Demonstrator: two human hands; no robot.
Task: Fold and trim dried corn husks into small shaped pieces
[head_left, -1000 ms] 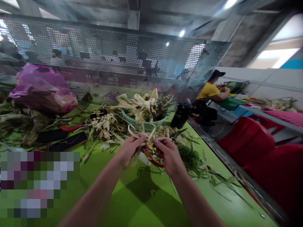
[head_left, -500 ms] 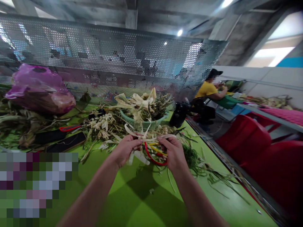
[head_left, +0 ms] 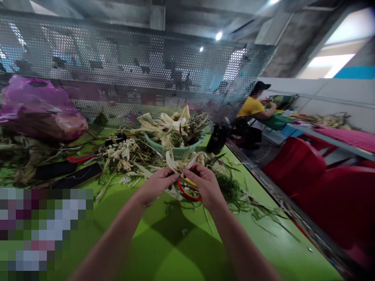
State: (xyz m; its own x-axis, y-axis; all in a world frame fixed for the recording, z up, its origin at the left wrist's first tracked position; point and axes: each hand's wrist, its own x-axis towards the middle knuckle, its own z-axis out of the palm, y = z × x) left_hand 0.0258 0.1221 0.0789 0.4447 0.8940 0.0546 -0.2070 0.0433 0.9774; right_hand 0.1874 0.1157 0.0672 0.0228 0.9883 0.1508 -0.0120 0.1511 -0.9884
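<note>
Over the green table [head_left: 117, 238], my left hand [head_left: 156, 185] and my right hand [head_left: 206, 185] are close together, fingers pinched. Both grip a pale dried husk strip [head_left: 170, 160], whose ends stick up between them. The fingertips hide its middle. Just below my fingers shows a tool with a red curved handle [head_left: 189, 196] and yellow parts, perhaps scissors. Green shreds [head_left: 230, 187] lie to the right of my right hand. Behind the hands stands a light green basket [head_left: 187, 151] heaped with dried husks [head_left: 172, 123].
At the left are a purple plastic bag [head_left: 41, 109], a dark flat phone-like object [head_left: 77, 175] and a red-edged tool [head_left: 82, 158]. A black object [head_left: 216, 138] stands right of the basket. Red chairs [head_left: 295, 156] and a person in yellow [head_left: 252, 107] are further right, and a perforated metal screen [head_left: 123, 70] behind.
My hands have come closer together. The strip, stretched between them before, is now gathered at the fingertips with its ends pointing up. The view has shifted slightly right.
</note>
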